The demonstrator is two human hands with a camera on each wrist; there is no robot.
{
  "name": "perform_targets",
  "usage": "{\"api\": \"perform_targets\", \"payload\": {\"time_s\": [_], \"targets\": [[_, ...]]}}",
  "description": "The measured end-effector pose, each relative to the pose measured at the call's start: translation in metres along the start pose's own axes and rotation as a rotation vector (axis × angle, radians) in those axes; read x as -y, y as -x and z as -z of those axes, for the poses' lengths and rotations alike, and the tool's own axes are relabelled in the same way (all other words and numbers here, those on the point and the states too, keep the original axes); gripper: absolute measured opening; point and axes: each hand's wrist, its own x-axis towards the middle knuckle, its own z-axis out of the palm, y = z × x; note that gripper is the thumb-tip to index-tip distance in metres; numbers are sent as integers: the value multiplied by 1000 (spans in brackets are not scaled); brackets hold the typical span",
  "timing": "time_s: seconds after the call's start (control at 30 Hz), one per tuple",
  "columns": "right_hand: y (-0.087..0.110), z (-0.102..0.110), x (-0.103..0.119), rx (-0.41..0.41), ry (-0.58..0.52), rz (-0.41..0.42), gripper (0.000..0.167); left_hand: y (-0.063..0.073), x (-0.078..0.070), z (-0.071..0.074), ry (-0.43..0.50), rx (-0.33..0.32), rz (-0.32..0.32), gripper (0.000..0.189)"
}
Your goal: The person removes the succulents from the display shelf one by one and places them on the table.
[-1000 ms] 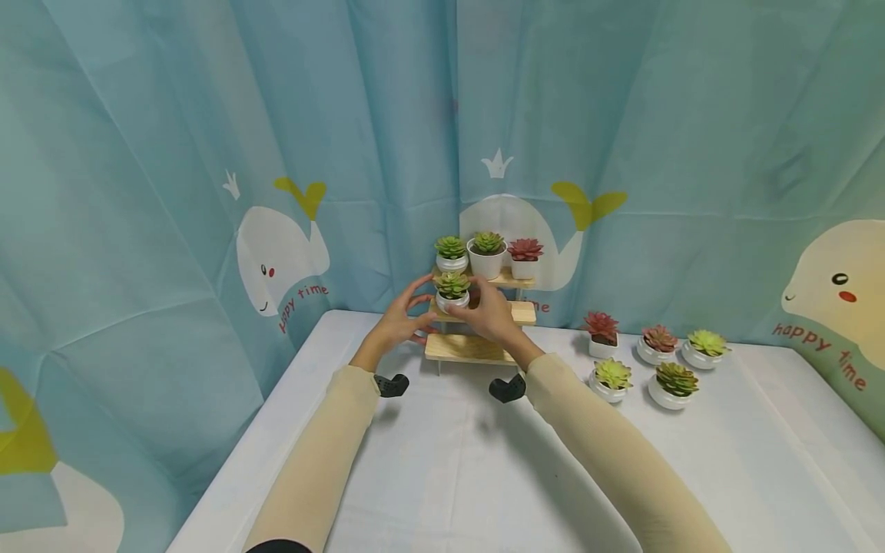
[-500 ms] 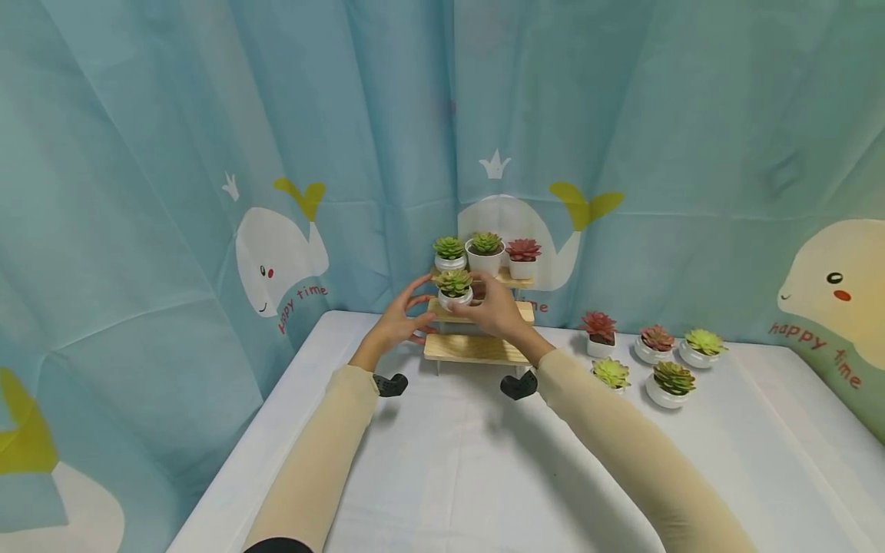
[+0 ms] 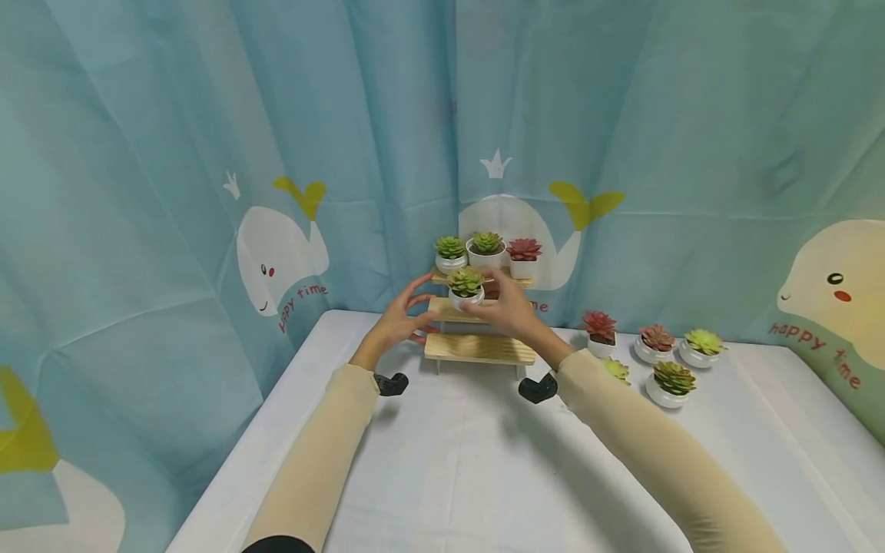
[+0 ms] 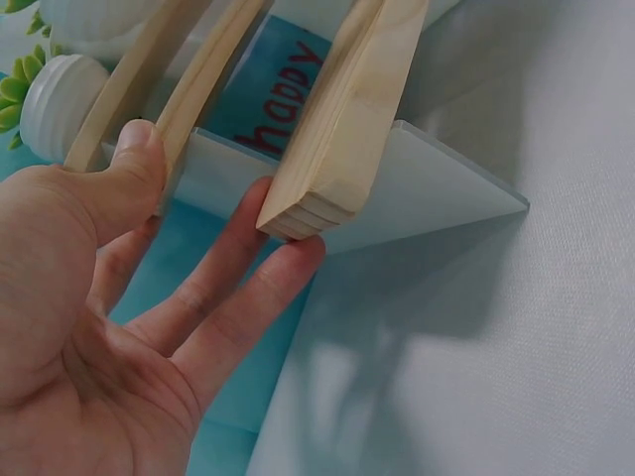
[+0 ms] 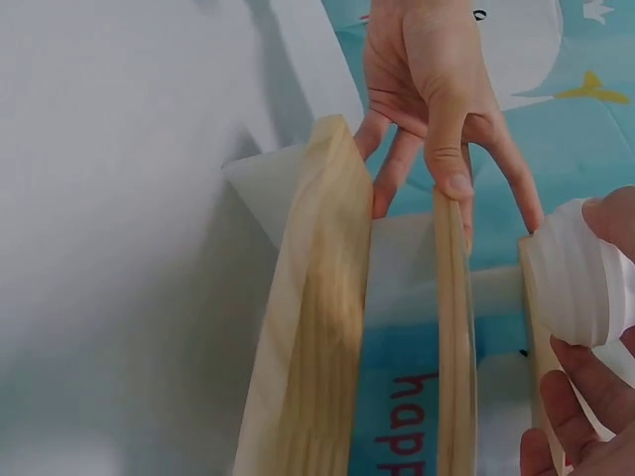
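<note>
A three-step wooden shelf stand (image 3: 479,349) stands against the curtain. My left hand (image 3: 397,319) steadies its left end; in the left wrist view the thumb (image 4: 139,149) lies on the middle board's edge and two fingertips touch the bottom board (image 4: 342,129). My right hand (image 3: 510,307) grips a green potted succulent (image 3: 465,284) by its white pot (image 5: 573,278), at the middle board; whether the pot touches the board cannot be told. On the top board sit a green succulent (image 3: 450,252), another in a taller pot (image 3: 486,247) and a red one (image 3: 524,255).
More potted succulents stand on the white table to the right: a tall red one (image 3: 600,330), a pinkish one (image 3: 655,342), a light green one (image 3: 702,347), a dark green one (image 3: 671,382), and a yellow-green one (image 3: 617,370) partly behind my right sleeve.
My right hand has moved to the right along the middle board, taking the held succulent with it. My left hand has stayed on the stand's left end.
</note>
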Motion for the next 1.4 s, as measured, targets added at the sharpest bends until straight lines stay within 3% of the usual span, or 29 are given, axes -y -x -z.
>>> {"api": "perform_targets", "payload": {"time_s": [0.47,0.7,1.4], "targets": [[21,41,-12,26,89,-24,75,-2,2,1,2,15,-24,78],[36,68,-23,-4,167,-29,78,-2,-1,0,-1,10,-18,77],[106,156,-52,-71,230,-127,81,0,-2,0,-5,7,4,78]]}}
